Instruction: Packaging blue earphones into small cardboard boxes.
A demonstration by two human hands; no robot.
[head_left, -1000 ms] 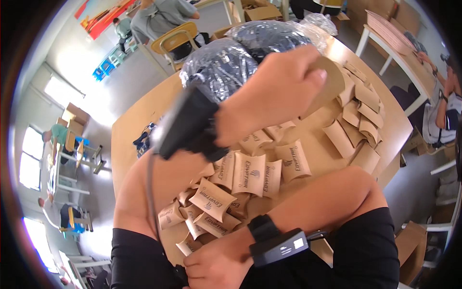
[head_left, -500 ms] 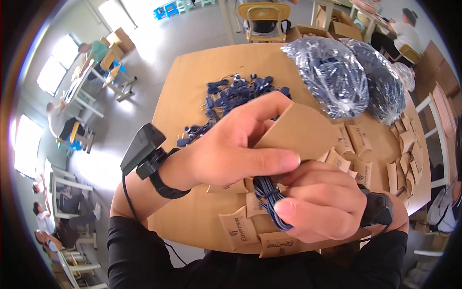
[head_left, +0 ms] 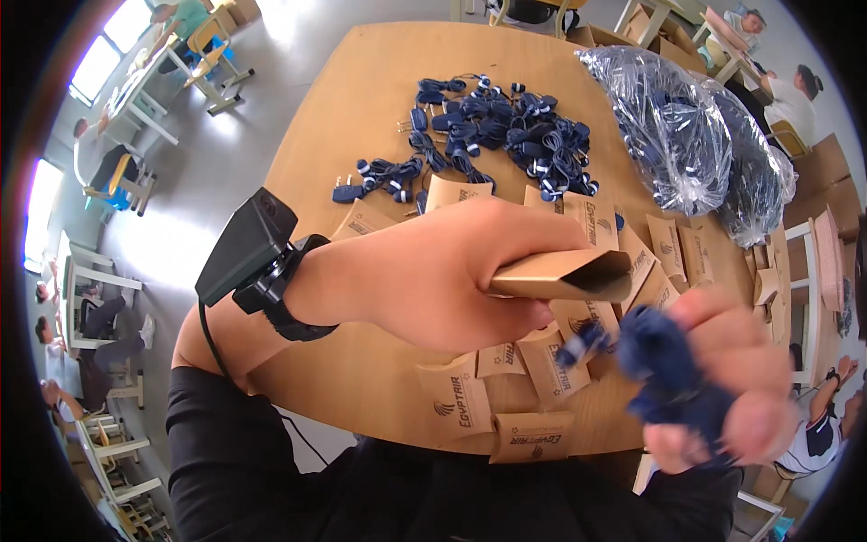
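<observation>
My left hand (head_left: 442, 271) is closed around a brown cardboard pillow box (head_left: 569, 276), whose open end faces right. A coiled dark blue earphone bundle (head_left: 664, 357) is gripped in my right hand (head_left: 745, 379), just right of the box and apart from it. Motion smears both that hand and the bundle, and one small dark blue piece with a pale band dangles to its left. Under and around my hands lie several more brown pillow boxes (head_left: 453, 402). Beyond them, a heap of dark blue earphones (head_left: 497, 126) with metal plugs spreads across the wooden table (head_left: 397, 59).
Two clear plastic bags stuffed with dark blue earphones, the nearer bag (head_left: 668, 135) and the outer bag (head_left: 754, 181), rest at the table's far right. More pillow boxes (head_left: 766, 280) sit along the right edge. Other people work at desks (head_left: 144, 90) around the room.
My right hand has moved right with the earphone bundle, away from my left hand. The box, earlier flat side up, now shows its open end. The view has shifted, revealing more of the heap.
</observation>
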